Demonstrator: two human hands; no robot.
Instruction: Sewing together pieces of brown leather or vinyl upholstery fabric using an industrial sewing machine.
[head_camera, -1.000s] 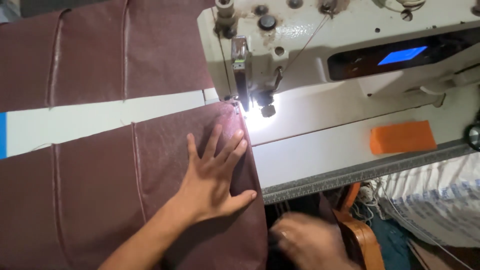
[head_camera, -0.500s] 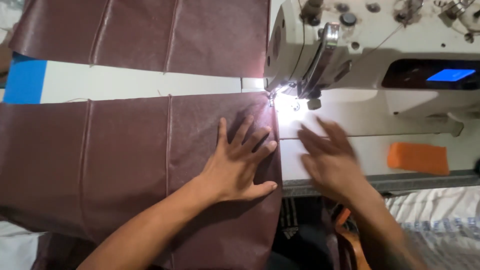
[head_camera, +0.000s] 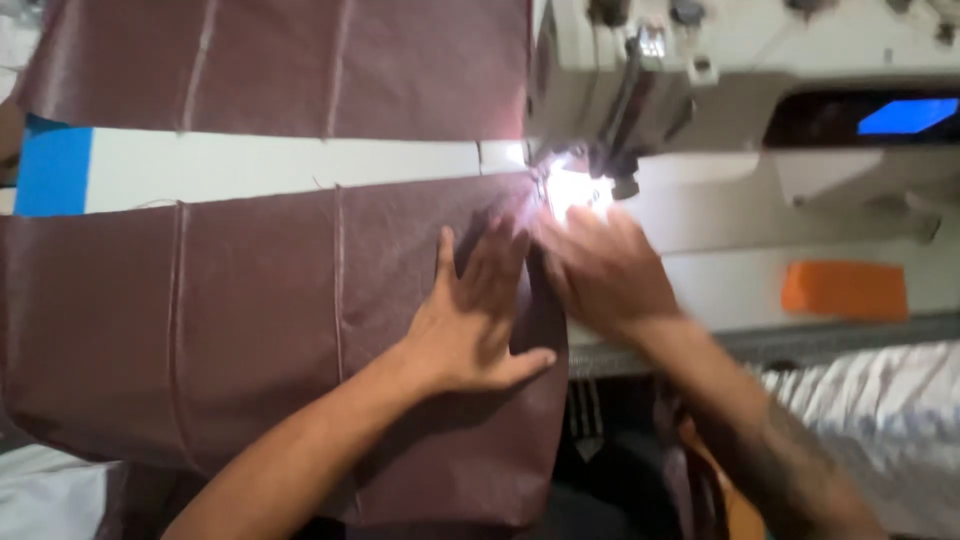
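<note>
A large piece of dark maroon fabric (head_camera: 230, 320) with stitched seams lies over the white sewing table. My left hand (head_camera: 470, 320) rests flat on it with fingers spread, close to its right edge. My right hand (head_camera: 600, 270) is blurred with motion; it lies palm down at the fabric's right edge, fingertips just below the lit needle area (head_camera: 565, 185) of the white sewing machine (head_camera: 740, 90). Neither hand grips anything that I can see.
A second maroon panel (head_camera: 300, 60) lies across the table's back. Blue tape (head_camera: 55, 170) marks the white table top (head_camera: 280, 165) at the left. An orange patch (head_camera: 845, 290) sits on the machine bed at the right. Striped cloth (head_camera: 870, 400) hangs at lower right.
My right hand has come up from below the table edge to the fabric's edge by the needle. My left hand has stayed flat on the fabric. The view has shifted right.
</note>
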